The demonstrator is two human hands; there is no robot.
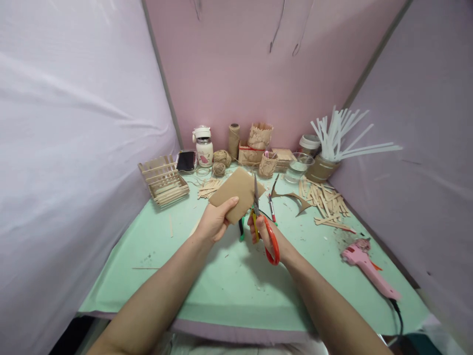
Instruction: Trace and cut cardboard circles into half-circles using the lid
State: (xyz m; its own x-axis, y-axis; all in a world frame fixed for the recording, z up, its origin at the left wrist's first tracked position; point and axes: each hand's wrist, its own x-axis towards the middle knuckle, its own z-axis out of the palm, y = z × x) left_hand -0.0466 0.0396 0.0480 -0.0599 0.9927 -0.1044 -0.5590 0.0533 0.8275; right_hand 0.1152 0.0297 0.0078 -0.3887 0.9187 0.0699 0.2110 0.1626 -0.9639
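Observation:
My left hand (215, 218) pinches a flat piece of brown cardboard (236, 192) by its lower left edge, thumb on top, above the green table. In my right hand (260, 229) is a pair of scissors (272, 241) with red handles, its blades pointing up along the cardboard's right side. Part of the cardboard shows behind the blades; whether they touch it I cannot tell. Below the hands lies a green-and-black handled tool (242, 229), partly hidden. A pen (272, 207) and a curved cardboard offcut (293, 196) rest just right of the scissors.
A pink glue gun (369, 268) with a cord lies at the right. Wooden sticks (327, 202) are heaped behind it, near a holder of white glue sticks (325, 167) and a bowl of water (297, 170). A stick basket (164, 182), phone (186, 160) and bottle (204, 148) stand back left.

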